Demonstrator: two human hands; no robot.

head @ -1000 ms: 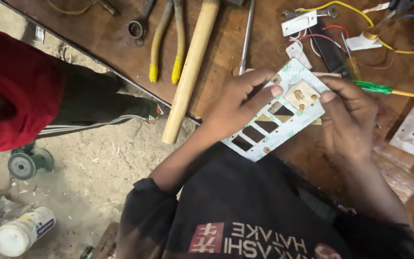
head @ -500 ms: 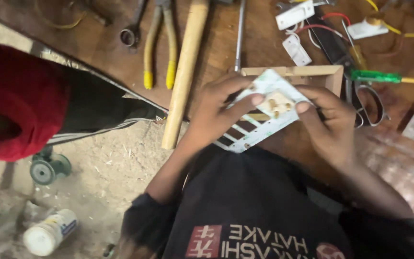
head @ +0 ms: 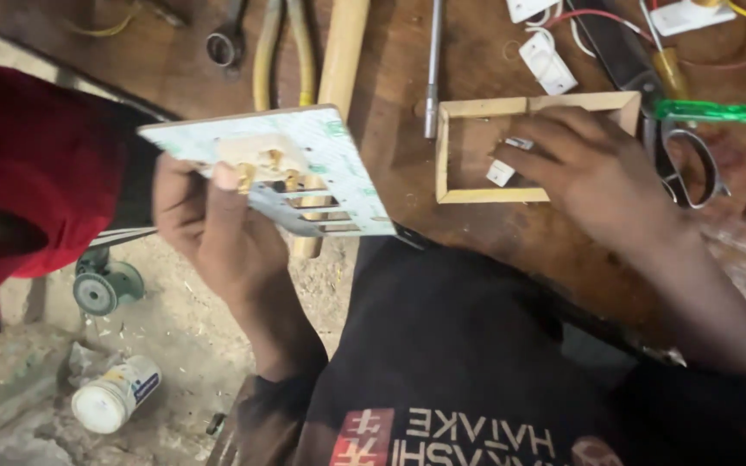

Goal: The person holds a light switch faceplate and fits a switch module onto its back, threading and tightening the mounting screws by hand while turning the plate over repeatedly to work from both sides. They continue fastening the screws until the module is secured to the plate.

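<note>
My left hand [head: 209,229] holds a pale switch plate [head: 304,160] with several rectangular slots and a cream socket module [head: 261,160] fitted in it; the plate is lifted off the bench, over its left edge. My right hand [head: 593,173] rests on the wooden bench inside a small wooden frame [head: 477,108], its fingertips pinching a small white switch piece [head: 502,171].
On the bench lie yellow-handled pliers [head: 282,52], a wooden hammer handle [head: 343,52], a metal rod [head: 432,65], scissors [head: 692,164], a green-handled screwdriver [head: 705,110] and white switch parts with wires. A person in red [head: 28,173] sits left. A white jar [head: 114,395] lies on the floor.
My left hand carried the switch plate away to the left, off the wooden frame. My right hand let go of the plate and dropped onto the bench inside the frame, taking a small white piece.
</note>
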